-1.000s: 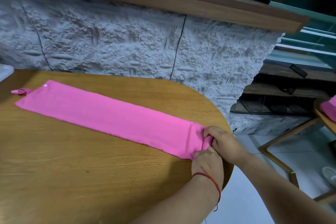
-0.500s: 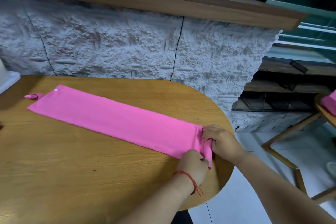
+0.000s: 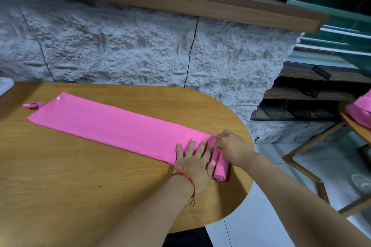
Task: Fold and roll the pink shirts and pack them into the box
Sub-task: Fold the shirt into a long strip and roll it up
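the left hand (image 3: 194, 163) lies flat with its fingers straight and spread, palm down, pressing on the pink shirt (image 3: 120, 124) and gripping nothing. just beside its thumb, on the side towards the table's rounded end, sits the rolled end (image 3: 220, 169) of the shirt, a short tight roll lying across the strip. the right hand (image 3: 233, 146) is on the far part of that roll with its fingers curled down onto the cloth, holding it; the fingertips themselves are hidden under the hand. the two hands are almost touching. away from the grip, the shirt runs out as one long flat folded strip across the wooden table (image 3: 80, 182), ending well away with a white snap (image 3: 58, 98) at its corner and a small pink loop (image 3: 32, 105) beside it. a red string (image 3: 187, 179) circles the left wrist. out beyond the right hand, well apart, a pile of pink cloth (image 3: 359, 109) rests on a side table (image 3: 356, 130).
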{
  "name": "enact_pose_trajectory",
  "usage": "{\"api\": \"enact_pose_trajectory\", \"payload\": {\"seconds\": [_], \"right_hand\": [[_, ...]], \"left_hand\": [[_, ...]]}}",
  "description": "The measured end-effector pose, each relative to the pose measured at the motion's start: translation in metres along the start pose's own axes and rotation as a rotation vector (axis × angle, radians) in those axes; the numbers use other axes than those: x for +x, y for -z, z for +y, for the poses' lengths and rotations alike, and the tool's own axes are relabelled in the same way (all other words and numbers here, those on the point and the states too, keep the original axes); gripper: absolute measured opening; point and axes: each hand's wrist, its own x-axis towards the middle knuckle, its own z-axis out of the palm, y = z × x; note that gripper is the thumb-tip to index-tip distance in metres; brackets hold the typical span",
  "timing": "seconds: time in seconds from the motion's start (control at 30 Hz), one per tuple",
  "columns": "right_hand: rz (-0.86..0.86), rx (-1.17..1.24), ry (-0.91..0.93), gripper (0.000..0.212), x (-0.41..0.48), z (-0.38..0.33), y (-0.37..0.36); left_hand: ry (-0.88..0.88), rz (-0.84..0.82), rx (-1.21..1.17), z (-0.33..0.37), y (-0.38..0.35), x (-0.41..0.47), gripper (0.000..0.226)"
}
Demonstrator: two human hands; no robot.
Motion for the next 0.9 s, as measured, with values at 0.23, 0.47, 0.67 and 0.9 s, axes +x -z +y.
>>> {"api": "enact_pose_trajectory", "payload": {"seconds": [0.23,0.47,0.67,0.9], "right_hand": [[0.039,0.084,-0.164,0.037,-0.002,-0.003,-0.007],[-0.052,0.01,-0.09,0.034,0.016,-0.007,-0.001],[0.185,0.382,-0.029,0.05,-0.022,0.004,-0.003],[0.264,0.401,0.118,0.053,-0.036,-0.018,-0.022]], "left_hand": [[-0.231,0.388,-0.276,0.01,0.014,-0.022,0.018],[-0.032,0.046,0.112,0.067,0.036,-0.025,0.034],[0.019,0.037,0.089,0.054,0.035,-0.033,0.038],[0.001,0.192,0.017,0.02,0.033,-0.078,0.02]]}}
